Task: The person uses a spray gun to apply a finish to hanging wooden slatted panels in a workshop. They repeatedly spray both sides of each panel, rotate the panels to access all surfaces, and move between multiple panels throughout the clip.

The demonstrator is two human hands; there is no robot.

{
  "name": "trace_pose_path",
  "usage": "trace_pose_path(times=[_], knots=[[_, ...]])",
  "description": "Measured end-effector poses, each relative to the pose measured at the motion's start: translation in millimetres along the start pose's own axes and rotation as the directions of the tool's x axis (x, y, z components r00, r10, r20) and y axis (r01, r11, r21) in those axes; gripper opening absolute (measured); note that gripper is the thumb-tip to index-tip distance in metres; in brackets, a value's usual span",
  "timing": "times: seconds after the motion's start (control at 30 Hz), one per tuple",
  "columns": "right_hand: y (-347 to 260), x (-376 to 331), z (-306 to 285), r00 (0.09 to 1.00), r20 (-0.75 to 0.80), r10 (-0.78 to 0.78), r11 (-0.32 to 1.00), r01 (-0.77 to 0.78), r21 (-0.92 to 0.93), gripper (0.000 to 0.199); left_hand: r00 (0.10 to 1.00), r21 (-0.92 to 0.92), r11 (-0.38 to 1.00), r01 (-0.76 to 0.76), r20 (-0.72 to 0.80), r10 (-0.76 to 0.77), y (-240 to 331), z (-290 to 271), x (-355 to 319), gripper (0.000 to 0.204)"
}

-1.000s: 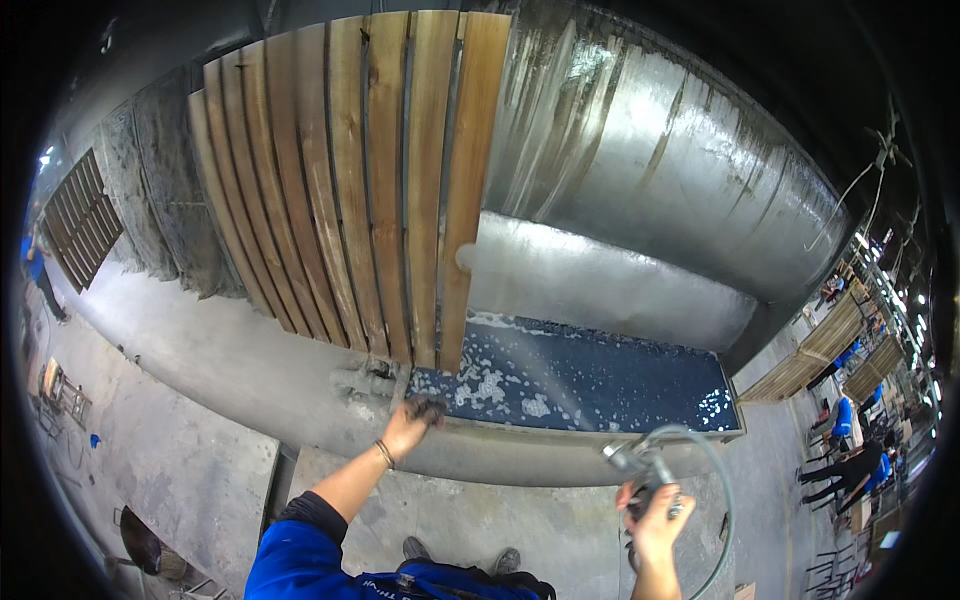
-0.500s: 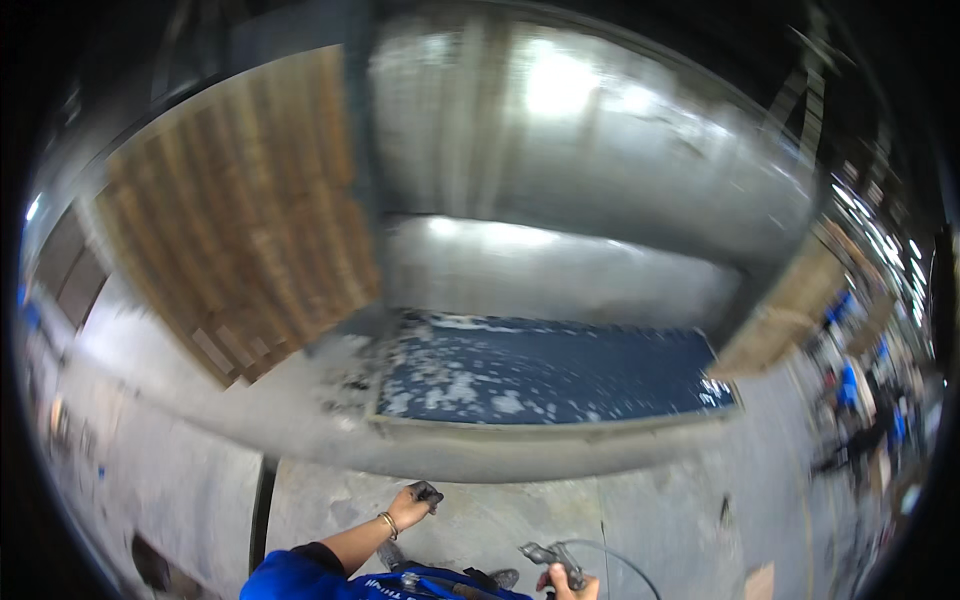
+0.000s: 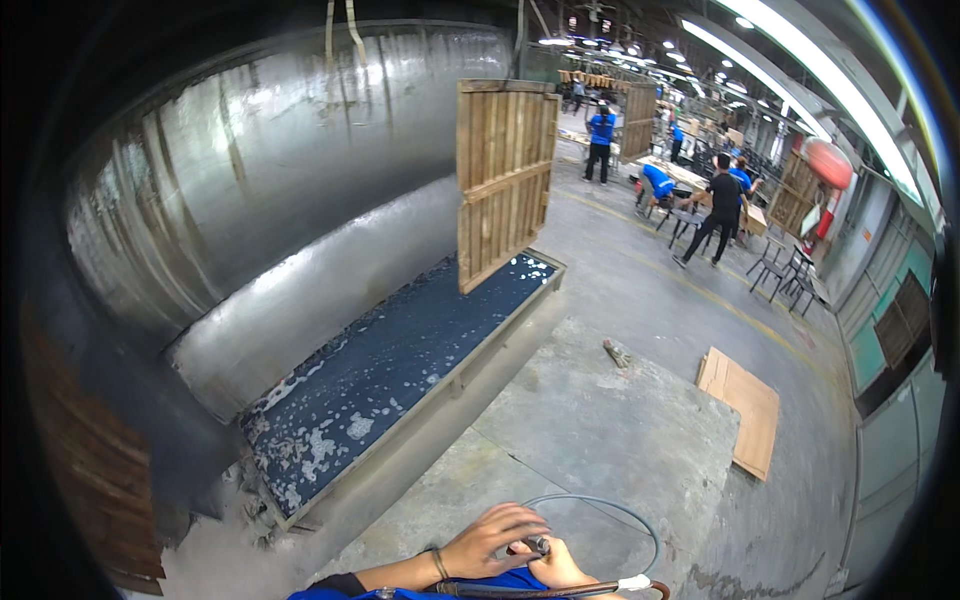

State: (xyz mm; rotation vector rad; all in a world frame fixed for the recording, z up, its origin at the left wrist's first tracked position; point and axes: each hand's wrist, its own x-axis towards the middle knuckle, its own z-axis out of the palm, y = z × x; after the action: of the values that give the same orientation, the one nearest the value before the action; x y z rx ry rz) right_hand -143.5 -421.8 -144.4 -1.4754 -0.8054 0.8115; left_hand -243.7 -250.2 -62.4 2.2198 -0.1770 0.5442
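A long tank is stretching diagonally up and away beyond the close-set hands. The left hand is curving over the spray gun, whether touching I cannot tell; the gun is sitting between both hands, its long axis mostly hidden. The right hand, nearer, is gripping it, a grey hose looping rightward.

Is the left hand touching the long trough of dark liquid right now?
Apart. The head view shows concrete floor between the left hand and the near side of the trough.
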Motion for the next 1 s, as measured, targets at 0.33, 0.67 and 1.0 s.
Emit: trace_pose_path(times=[0.33,0.67,1.0], knots=[[36.5,-15.5,-82.1,0.917,-0.263,0.301,0.944,-0.248,0.216,0.019,0.841,-0.156,0.962,-0.225,0.467,0.273,-54.2,89.2,105.8,0.040],[27.9,86.8,-187.2,0.835,-0.490,0.250,0.968,-0.212,0.133,0.025,0.775,-0.294,0.939,-0.180,0.545,0.319,-139.3,135.3,274.5,0.029],[18.1,193.6,-285.9,0.826,-0.544,0.148,0.986,-0.169,0.012,0.028,0.746,-0.342,0.938,-0.060,0.608,0.270,-201.0,145.9,410.8,0.026]])
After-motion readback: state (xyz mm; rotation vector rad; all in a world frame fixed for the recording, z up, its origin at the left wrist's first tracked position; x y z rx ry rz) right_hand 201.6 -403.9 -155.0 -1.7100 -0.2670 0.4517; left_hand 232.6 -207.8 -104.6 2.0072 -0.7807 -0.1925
